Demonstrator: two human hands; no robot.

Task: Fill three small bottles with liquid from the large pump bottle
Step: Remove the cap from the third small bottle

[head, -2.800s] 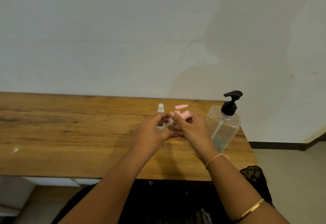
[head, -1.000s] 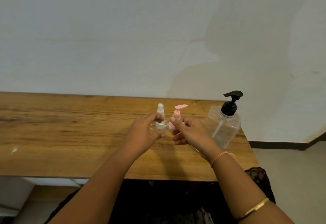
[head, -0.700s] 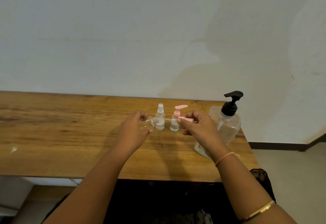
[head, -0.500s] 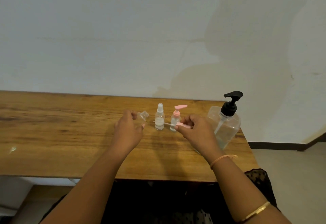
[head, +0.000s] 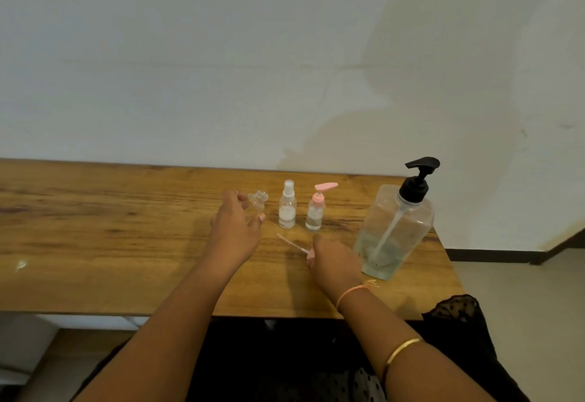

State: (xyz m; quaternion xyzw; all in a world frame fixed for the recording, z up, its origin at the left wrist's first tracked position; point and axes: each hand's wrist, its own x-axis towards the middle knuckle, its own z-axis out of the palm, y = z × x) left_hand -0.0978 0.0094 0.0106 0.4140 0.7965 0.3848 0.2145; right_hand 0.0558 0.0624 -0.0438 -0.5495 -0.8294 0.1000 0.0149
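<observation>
My left hand (head: pixel 235 230) holds a small clear bottle (head: pixel 257 201) with no cap, tilted, just left of the other small bottles. A clear spray bottle (head: pixel 287 208) and a small bottle with a pink pump top (head: pixel 316 211) stand upright side by side on the wooden table (head: pixel 110 237). My right hand (head: pixel 335 262) rests low on the table, pinching a pink pump cap with a thin dip tube (head: pixel 296 247) that points left. The large clear pump bottle (head: pixel 397 230) with a black pump head stands to the right, with a little liquid at its bottom.
The table ends just right of the large bottle, with floor beyond. A white wall runs along the table's back edge. A small pale speck (head: pixel 20 265) lies near the table's front left.
My hands have drawn apart: the left carried the uncapped bottle to the left, and the right pulled the pink pump cap and tube out and lowered it to the table.
</observation>
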